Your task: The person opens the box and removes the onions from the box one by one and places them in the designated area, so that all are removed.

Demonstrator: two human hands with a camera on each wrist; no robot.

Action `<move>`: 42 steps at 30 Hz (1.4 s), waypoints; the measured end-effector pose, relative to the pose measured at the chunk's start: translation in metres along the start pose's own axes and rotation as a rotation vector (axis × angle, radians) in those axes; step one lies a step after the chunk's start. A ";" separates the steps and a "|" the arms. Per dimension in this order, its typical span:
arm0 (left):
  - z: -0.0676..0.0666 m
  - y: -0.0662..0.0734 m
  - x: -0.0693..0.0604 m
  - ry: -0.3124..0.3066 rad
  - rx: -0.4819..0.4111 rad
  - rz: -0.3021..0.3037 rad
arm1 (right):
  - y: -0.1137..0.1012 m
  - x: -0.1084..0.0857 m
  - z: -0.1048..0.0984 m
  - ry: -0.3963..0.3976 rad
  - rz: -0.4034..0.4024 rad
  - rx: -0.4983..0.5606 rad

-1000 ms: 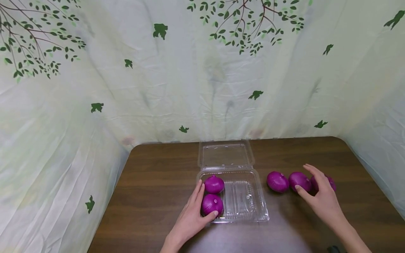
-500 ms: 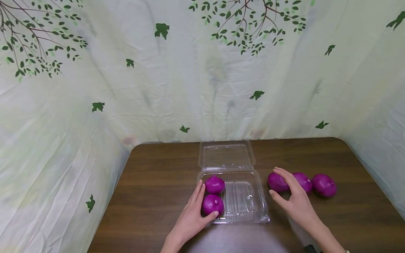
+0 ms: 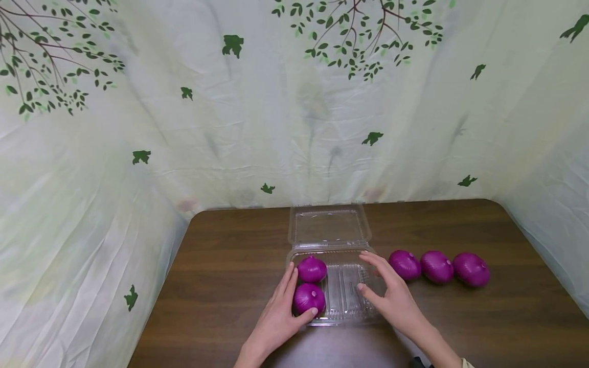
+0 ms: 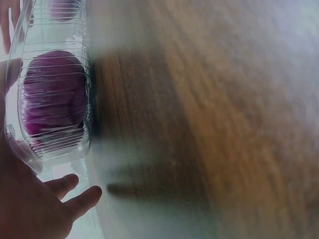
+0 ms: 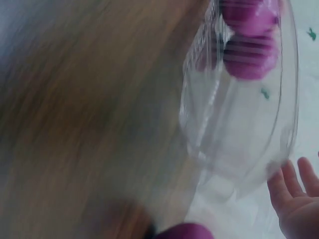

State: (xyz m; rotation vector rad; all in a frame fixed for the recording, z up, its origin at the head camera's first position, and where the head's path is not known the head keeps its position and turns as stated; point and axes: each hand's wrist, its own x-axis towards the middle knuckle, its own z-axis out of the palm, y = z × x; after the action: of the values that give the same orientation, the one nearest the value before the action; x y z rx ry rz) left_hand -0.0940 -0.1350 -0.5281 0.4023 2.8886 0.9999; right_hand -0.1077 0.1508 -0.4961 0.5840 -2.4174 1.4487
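Two purple onions (image 3: 309, 298) sit one behind the other in the left side of a clear plastic clamshell box (image 3: 347, 291), its lid (image 3: 329, 226) laid back. Beside them, my left hand (image 3: 278, 313) rests along the box's left side, fingers fairly straight and thumb over the near onion. The left wrist view has its lower fingers (image 4: 83, 201) extended outside the box wall. Over the box's right edge is my right hand (image 3: 393, 301), thumb and fingers apart, holding nothing. Right of the box three more onions (image 3: 436, 267) lie in a row.
A brown wooden table (image 3: 230, 266) bears everything. Behind it hangs a pale cloth (image 3: 221, 128) printed with leaves and branches, which also runs down the left and right sides.
My right hand has moved left, from over the row of onions to over the box's right edge. The left hand, box and onions stay where they were.
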 end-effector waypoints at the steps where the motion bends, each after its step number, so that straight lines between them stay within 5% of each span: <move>1: 0.000 0.000 0.000 0.002 -0.001 0.002 | -0.001 0.001 0.003 -0.005 0.002 0.008; 15: 0.001 -0.001 0.000 0.005 0.000 0.009 | -0.007 0.016 0.042 -0.192 0.156 0.090; 29: 0.001 -0.001 -0.001 0.000 -0.004 0.014 | -0.005 0.039 0.077 -0.209 0.260 0.117; 42: -0.001 0.001 0.000 -0.018 -0.006 0.022 | -0.006 0.048 0.102 -0.183 0.341 -0.038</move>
State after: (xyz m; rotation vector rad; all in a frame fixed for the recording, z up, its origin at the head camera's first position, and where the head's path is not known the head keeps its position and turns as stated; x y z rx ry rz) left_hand -0.0938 -0.1351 -0.5267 0.4414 2.8705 1.0032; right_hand -0.1495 0.0486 -0.5186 0.3171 -2.7904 1.5279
